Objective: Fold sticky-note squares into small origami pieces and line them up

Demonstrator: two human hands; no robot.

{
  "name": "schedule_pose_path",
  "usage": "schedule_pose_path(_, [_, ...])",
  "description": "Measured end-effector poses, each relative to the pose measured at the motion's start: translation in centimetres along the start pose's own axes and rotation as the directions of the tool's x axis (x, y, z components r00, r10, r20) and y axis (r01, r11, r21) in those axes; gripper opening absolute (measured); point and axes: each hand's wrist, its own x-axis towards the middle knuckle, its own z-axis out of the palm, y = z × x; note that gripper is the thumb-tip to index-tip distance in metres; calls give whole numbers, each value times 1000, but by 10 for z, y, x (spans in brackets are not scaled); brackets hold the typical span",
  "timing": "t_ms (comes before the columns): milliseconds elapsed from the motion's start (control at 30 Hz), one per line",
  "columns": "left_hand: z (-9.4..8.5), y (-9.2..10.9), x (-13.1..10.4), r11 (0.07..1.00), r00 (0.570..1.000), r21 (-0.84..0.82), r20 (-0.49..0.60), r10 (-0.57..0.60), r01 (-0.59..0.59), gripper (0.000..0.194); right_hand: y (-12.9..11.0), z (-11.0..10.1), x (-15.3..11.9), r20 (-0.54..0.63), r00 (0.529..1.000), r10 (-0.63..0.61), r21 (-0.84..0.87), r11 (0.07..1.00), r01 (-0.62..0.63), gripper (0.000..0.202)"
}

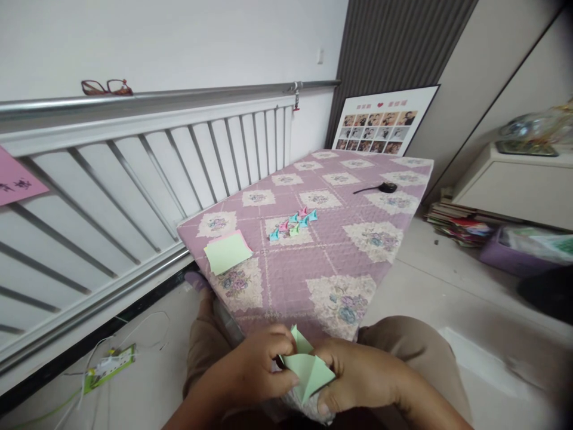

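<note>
A folded piece of light green paper [308, 371], with pointed corners and creased flaps, is held above my lap at the near edge of the table. From the left, my left hand [262, 365] pinches it between thumb and fingers. On the other side my right hand [358, 373] grips the paper, thumb below and fingers behind. Several small folded paper pieces [294, 224] in blue, pink and green lie in a cluster mid-table. Left of them rests a stack of green and pink paper sheets [228, 252].
A purple flowered cloth covers the table [286, 280]. Farther back lies a black spoon-like object [387, 187]. A white railing [179, 149] borders the left side, with glasses [106, 88] on its top pipe. A power strip [110, 368] with cables lies on the floor.
</note>
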Motion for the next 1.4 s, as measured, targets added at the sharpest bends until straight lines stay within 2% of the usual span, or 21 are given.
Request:
schedule_pose_path(100, [1,-2,1,999,999,27,38,21,-22,11,1,-1,2,-31,999,42,-57,997,-44,12])
schedule_pose_path(200, [2,-3,1,999,1000,37,12,23,-24,13,0,2,3,-111,994,20,-65,998,-27,9])
schedule_pose_path(367, [1,-2,-1,1000,991,-11,-132,25,-27,11,-4,7,4,-267,959,-91,-8,996,93,12])
schedule_pose_path(467, [9,-5,-2,987,965,-147,-262,16,-57,10,-8,9,5,-353,927,-125,-1,991,133,15])
schedule_pose_path(533, [18,-11,-3,940,936,-331,-350,-44,-79,26,-9,10,7,-407,900,-159,4,984,175,18])
schedule_pose_path(600, [28,-20,-4,867,910,-493,-387,-148,-69,55,-9,11,9,-463,866,-188,-10,978,207,21])
schedule_pose_path(633, [33,-25,-4,839,896,-541,-403,-188,-67,61,-9,12,10,-493,848,-193,-24,978,209,22])
schedule_pose_path(700, [42,-34,-4,805,906,-594,-351,-237,-20,49,-8,13,12,-555,807,-203,-63,977,202,25])
schedule_pose_path(767, [49,-42,-4,815,932,-579,-275,-236,35,30,-6,16,13,-601,764,-237,-111,971,214,27])
schedule_pose_path(800, [52,-45,-4,825,938,-561,-244,-247,71,27,-5,17,14,-608,750,-262,-135,964,228,29])
schedule_pose_path(967, [59,-54,-2,817,915,-537,-188,-358,210,32,-1,20,16,-560,747,-358,-226,934,278,34])
schedule_pose_path(1100, [58,-51,-2,806,902,-549,-200,-384,221,36,-8,21,13,-554,735,-392,-268,919,288,36])
schedule_pose_path(1233, [58,-44,-3,787,871,-567,-228,-434,244,34,-13,24,11,-602,708,-369,-281,928,245,36])
schedule_pose_path(1400, [61,-43,-4,787,881,-580,-239,-409,209,38,-8,27,13,-602,713,-358,-277,932,234,32])
